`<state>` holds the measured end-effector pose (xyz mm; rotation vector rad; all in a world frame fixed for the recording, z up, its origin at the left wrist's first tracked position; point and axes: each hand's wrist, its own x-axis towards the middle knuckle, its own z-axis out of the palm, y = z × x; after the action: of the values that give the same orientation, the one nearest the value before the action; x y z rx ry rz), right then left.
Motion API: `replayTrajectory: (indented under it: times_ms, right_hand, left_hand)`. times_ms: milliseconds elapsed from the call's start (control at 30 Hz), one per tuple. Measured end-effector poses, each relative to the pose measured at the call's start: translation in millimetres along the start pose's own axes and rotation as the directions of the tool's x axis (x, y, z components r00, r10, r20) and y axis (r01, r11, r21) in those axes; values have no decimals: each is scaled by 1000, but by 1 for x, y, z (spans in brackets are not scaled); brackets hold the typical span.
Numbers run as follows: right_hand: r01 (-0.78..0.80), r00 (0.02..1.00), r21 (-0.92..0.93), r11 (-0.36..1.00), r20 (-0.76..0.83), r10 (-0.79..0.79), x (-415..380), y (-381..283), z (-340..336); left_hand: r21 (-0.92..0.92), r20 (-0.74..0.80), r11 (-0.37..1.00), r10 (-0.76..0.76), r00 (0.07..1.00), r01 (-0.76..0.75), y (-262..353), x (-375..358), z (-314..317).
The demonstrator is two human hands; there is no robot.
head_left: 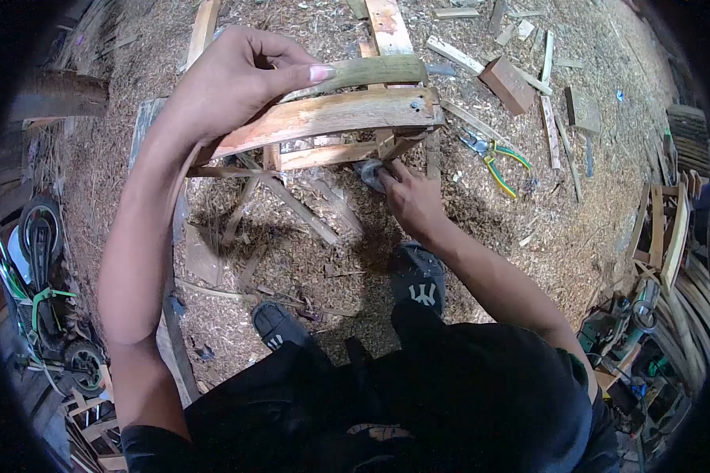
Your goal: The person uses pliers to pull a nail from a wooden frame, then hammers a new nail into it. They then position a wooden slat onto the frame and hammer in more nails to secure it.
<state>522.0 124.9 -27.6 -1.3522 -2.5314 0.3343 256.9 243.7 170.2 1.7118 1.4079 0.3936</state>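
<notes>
My left hand (241,83) is closed on a thin, greenish wooden slat (375,72), its thumb lying along the slat's left part. Just below runs a curved wooden rail (315,120) of a wooden frame, with a nail or screw head near its right end. Under that right end is my right hand (412,197), its fingers closed beside a grey object (369,173) that the frame partly covers. What the right hand grips is too hidden to name. A lower crosspiece (327,156) spans the frame between the hands.
Pliers with yellow-green handles (495,167) lie on the shaving-covered ground to the right. Wood blocks (506,85) and loose strips (550,130) are scattered beyond. Curved wooden pieces (674,236) are piled at far right, and a small bike (43,292) stands at left.
</notes>
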Motion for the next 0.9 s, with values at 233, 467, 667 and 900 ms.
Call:
replayTrajectory:
  times_ms: [233,467,667,900]
  right_hand:
    - [-121,989,164,979,-64,133,-2,2,2]
    - [-156,969,230,960,-153,194,1,4,-3]
    - [-77,957,286,955,-248,151,0,-1,-14]
    - [-51,967,359,932,-213,136,-5,6,-10]
  left_hand:
    - [4,-31,999,36,999,-36,5,-3,2]
    - [-12,-38,999,47,998,-48,8,-4,2]
    - [-31,-46,999,8,999,-10,9,-4,3]
    - [-25,-38,999,-33,999,32,11,-3,2]
